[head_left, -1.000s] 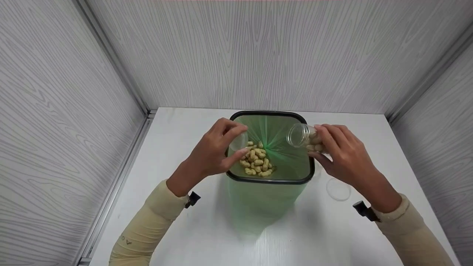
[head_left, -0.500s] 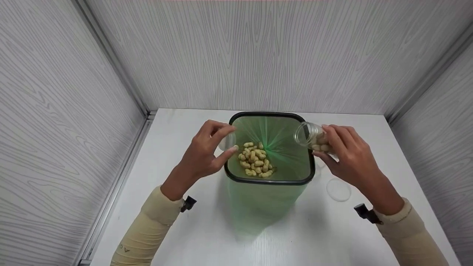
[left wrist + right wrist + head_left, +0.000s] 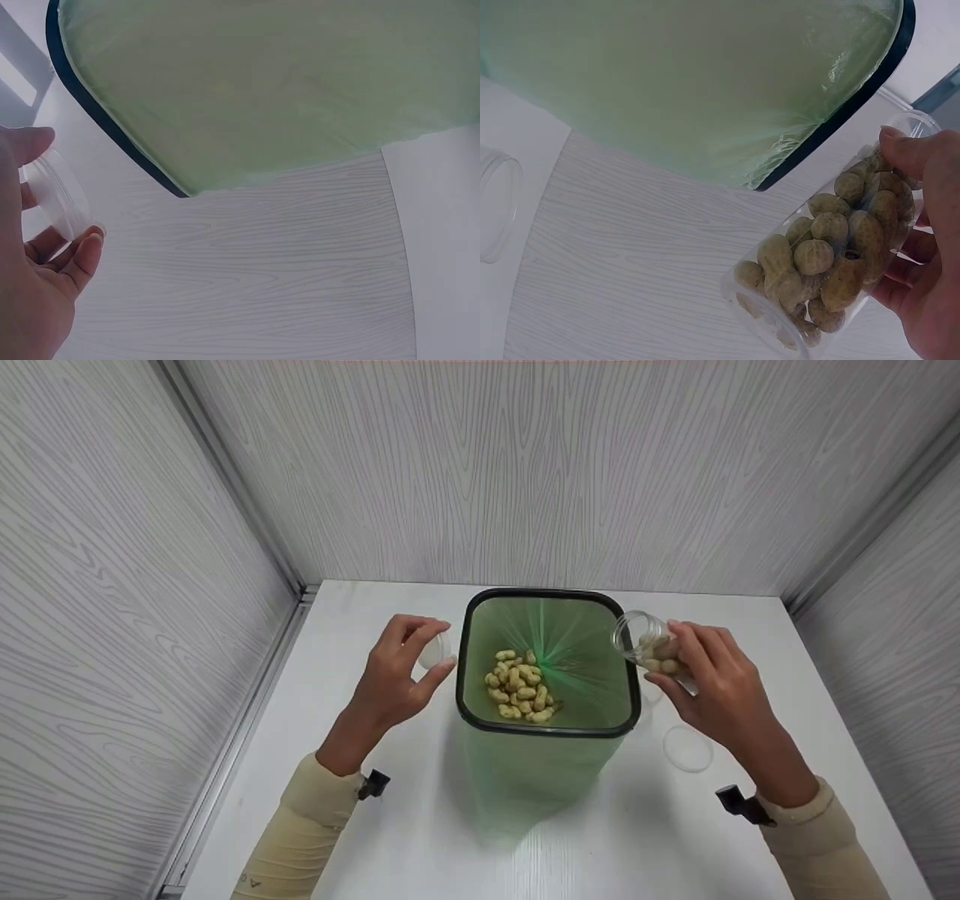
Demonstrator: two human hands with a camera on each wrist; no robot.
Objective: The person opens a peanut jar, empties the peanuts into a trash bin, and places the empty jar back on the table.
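Observation:
A clear jar [image 3: 825, 247] part full of unshelled peanuts is gripped by my right hand [image 3: 716, 682], tilted with its open mouth toward the bin's right rim. Through its wall the peanuts [image 3: 814, 256] show in the right wrist view. My left hand [image 3: 394, 671] pinches a clear round lid [image 3: 64, 196] by its edge, just left of the bin. Between the hands stands a bin [image 3: 544, 731] with a black rim and a green bag lining. A heap of peanuts [image 3: 525, 690] lies inside it, on the left.
A clear round lid or ring [image 3: 688, 748] lies on the white table [image 3: 405, 825] to the right of the bin. Part of another clear round thing [image 3: 651, 694] shows beside the bin under the right hand. Wood-patterned panels [image 3: 480, 472] enclose the table at the back and sides.
My left hand has moved left with the lid, from over the bin to outside its rim. My right hand has drawn the jar rightward, from over the bin to its right edge.

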